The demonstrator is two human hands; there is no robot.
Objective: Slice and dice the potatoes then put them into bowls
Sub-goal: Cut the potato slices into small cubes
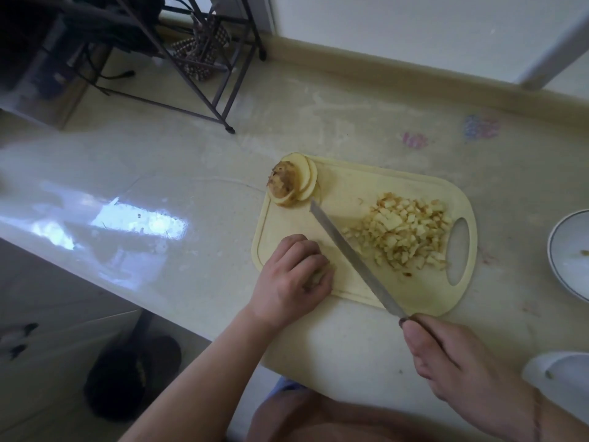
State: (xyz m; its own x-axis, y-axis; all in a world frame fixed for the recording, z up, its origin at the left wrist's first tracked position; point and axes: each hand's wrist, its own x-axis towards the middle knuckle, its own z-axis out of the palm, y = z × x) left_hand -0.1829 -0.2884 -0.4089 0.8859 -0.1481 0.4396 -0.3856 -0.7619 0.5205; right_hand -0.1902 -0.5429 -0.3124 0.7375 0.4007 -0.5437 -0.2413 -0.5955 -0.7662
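So I'm standing at my glossy cream worktop (191, 173) with the pale yellow plastic cutting board (347, 186) in front of me, handle hole toward my right. My left hand (291, 277) is down on the near-left corner of the board, fingers (320, 269) curled over a small bit of potato I can barely see under them, so I honestly can't tell how big that piece is. My right hand (459, 362) is wrapped around the dark handle of a long steel kitchen knife (353, 260), gripping it tight, and the blade runs diagonally across the board with its tip ending just beside the stack of round potato slices (302, 183) at the far-left corner. That stack has a skin-on end piece (283, 181) lying on top, and part of it hangs over the board's edge. On the right half of the board, next to the handle hole, sits a heap of small diced potato cubes (404, 234), some with brown skin on them. Over at the right edge of the worktop there's a white bowl with a dark rim line (564, 250), only partly in view, with a tiny scrap inside. Another white rounded thing (554, 374) is near my right wrist, can't tell what it is.
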